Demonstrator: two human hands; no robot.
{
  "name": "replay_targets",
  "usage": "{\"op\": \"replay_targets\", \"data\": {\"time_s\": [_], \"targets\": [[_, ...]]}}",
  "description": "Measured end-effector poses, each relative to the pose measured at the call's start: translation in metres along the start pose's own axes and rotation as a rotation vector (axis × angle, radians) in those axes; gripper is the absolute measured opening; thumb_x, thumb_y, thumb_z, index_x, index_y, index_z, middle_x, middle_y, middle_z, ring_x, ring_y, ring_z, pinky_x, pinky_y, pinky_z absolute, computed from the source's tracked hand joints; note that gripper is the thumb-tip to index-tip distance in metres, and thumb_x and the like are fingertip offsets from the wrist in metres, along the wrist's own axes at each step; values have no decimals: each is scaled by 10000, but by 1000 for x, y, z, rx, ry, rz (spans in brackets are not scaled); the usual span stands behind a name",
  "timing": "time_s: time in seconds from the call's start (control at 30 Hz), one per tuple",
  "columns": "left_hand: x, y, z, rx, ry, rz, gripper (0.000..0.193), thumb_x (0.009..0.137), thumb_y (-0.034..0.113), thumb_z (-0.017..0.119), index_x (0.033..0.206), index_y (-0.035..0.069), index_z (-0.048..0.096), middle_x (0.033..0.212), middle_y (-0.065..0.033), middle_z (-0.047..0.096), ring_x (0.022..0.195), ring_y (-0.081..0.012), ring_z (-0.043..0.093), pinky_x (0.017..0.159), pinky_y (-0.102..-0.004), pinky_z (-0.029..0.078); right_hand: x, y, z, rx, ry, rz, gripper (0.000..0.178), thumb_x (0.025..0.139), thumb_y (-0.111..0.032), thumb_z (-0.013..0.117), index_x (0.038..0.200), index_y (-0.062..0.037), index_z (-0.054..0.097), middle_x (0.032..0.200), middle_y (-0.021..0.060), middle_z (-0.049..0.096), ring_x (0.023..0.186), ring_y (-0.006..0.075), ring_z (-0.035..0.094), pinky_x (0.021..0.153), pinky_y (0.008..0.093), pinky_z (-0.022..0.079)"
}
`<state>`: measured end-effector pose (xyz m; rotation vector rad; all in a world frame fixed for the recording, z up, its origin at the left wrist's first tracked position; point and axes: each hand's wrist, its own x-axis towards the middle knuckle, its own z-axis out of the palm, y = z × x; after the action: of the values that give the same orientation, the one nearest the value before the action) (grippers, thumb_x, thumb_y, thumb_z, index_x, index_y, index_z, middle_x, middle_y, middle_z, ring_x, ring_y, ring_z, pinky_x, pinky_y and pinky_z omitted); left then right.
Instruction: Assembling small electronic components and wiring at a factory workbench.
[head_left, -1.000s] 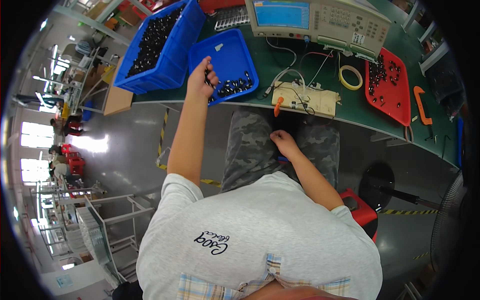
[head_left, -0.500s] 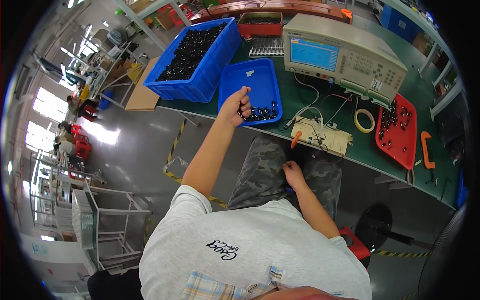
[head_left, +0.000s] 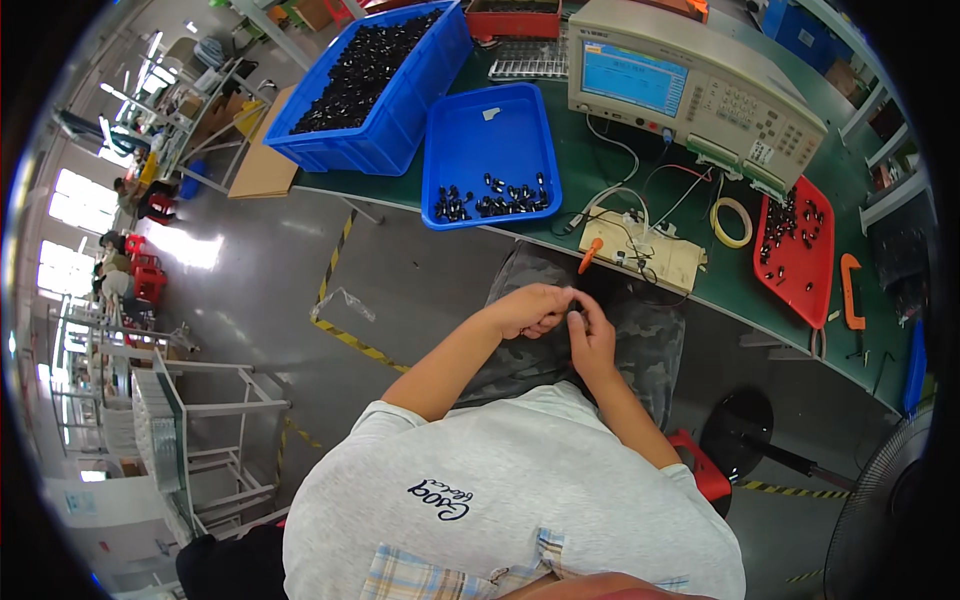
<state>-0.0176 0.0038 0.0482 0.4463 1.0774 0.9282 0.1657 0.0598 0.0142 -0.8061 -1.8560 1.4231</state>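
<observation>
Over my lap, in front of the bench edge, my two hands meet at the fingertips. My left hand [head_left: 535, 311] is closed, its fingers curled inward; a dark bit shows under them, too small to name. Beside it my right hand [head_left: 592, 338] is bent into a pinch, thumb and fingertips close to the left fingers. What lies between the fingertips is hidden. Beyond the hands, small black cylindrical parts [head_left: 512, 198] lie along the near side of a shallow blue tray [head_left: 490, 150]. A pale wooden board [head_left: 640, 250] with wires and an orange-handled clip [head_left: 591, 255] sits at the bench edge.
A deep blue crate [head_left: 385, 150] full of black parts stands at the left. Behind the board is a bench meter [head_left: 690, 95] with a lit screen. To the right are a tape roll [head_left: 731, 222], a red tray [head_left: 800, 265] of parts and an orange C-shaped tool [head_left: 851, 290].
My left hand has left the blue tray and come back to my lap. My right hand has risen slightly from my thigh to meet it.
</observation>
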Motion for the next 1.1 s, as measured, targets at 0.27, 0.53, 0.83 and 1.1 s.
{"op": "replay_targets", "data": {"time_s": [0.27,0.53,0.83,1.1], "targets": [[15,-1,-2,303,-120,-126,432,1064,502,495,1021,92,627,613,61,402,495,-44,289,434,-223,230,-4,-4,-13,-120,-66,85,276,956,-204,705,1187,-60,658,767,73,623,638,147,563,609,304,463],[24,-16,12,188,110,64,339,1047,428,574,958,104,613,621,51,439,484,-41,335,424,-222,251,-4,-3,-16,-55,77,162,215,949,-202,712,1086,-50,646,841,86,682,701,176,623,657,300,500],[27,-27,10,19,291,177,312,1052,351,580,882,89,568,594,44,431,453,-54,316,409,-225,237,16,-6,-29,98,-32,153,235,991,-118,541,1182,-34,647,822,107,654,743,152,620,687,301,497],[31,-32,7,79,194,159,342,1067,343,551,850,79,545,576,24,445,441,-50,303,408,-228,235,22,-22,-43,408,-287,470,416,1014,-100,463,1424,-37,496,798,3,566,701,76,477,655,232,402]]}}
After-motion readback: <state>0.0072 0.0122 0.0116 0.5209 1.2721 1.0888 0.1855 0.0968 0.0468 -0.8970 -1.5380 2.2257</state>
